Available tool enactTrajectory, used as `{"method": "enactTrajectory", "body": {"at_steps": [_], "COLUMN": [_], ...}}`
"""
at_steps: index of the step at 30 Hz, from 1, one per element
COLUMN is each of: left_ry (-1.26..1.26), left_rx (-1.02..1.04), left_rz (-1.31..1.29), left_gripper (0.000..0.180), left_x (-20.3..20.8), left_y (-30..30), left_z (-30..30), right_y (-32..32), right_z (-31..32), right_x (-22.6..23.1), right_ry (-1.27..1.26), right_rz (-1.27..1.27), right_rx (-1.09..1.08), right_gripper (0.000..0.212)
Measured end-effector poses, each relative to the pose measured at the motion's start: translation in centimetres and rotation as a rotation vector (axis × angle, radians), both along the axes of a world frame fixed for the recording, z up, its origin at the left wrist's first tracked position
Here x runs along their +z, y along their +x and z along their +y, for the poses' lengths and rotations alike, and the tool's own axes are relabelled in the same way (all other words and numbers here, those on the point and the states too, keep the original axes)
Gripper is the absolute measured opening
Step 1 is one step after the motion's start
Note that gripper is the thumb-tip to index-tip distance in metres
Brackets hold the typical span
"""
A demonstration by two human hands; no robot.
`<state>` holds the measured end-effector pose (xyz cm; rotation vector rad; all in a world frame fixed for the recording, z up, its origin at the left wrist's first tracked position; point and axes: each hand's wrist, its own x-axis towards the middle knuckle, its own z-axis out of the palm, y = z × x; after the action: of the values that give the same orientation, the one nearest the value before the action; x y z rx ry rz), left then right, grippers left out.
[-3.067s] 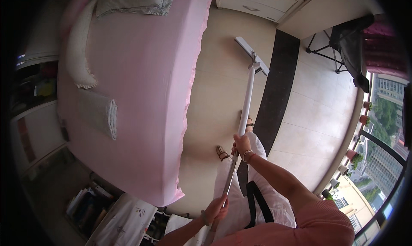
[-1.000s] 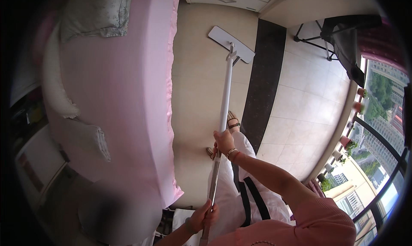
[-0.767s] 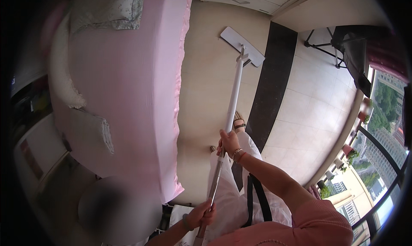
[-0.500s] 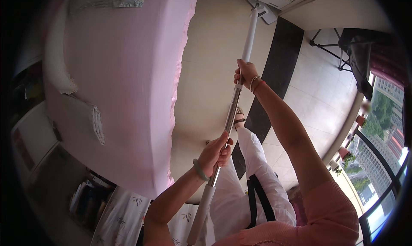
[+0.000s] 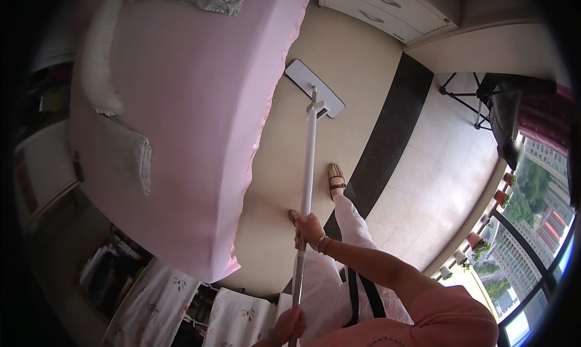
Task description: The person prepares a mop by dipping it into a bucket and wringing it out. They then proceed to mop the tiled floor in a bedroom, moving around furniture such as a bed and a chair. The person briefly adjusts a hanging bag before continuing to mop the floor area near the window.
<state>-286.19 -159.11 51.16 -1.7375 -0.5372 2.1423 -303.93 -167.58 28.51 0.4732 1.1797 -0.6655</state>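
A flat mop (image 5: pixel 308 159) with a white and metal pole runs away from my body. Its pale rectangular mop head (image 5: pixel 331 99) lies on the beige floor, close to the bed's pink edge. My right hand (image 5: pixel 310 231) is wrapped round the pole where the white tube meets the metal part. Lower down, near the bottom of the view, my left hand (image 5: pixel 290 324) is closed round the metal section. The pole's near end is hidden by my left hand and the frame's edge.
A bed (image 5: pixel 187 105) with a pink sheet fills the left side. White drawers (image 5: pixel 381 11) stand at the far end. A dark floor strip (image 5: pixel 387 141) crosses to the right. A black-legged stand (image 5: pixel 478 99) and potted plants (image 5: pixel 477 241) line the window side.
Both hands have drawn the mop back toward me. Its head has come from beside the far drawers to the floor near the bed.
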Motion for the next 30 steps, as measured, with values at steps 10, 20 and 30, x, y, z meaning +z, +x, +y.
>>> {"method": "enactTrajectory", "body": {"at_steps": [10, 20, 30], "left_ry": [-0.587, -0.415, 0.01], "left_rx": [-0.279, -0.063, 0.276], "left_rz": [0.069, 0.239, 0.338], "left_gripper": [0.033, 0.053, 0.05], "left_x": [-12.4, -17.0, -7.8], "left_y": [-12.8, -11.7, 3.7], "left_z": [-18.1, -15.0, 2.3], "right_y": [-12.6, -12.3, 3.6], "right_z": [-19.1, -19.1, 1.8], "right_x": [-10.9, -12.0, -6.1], "right_ry": [-0.297, -0.093, 0.011], "right_rz": [-0.011, 0.311, 0.497], "right_rx": [-0.259, 0.124, 0.389], "right_gripper": [0.024, 0.021, 0.042]}}
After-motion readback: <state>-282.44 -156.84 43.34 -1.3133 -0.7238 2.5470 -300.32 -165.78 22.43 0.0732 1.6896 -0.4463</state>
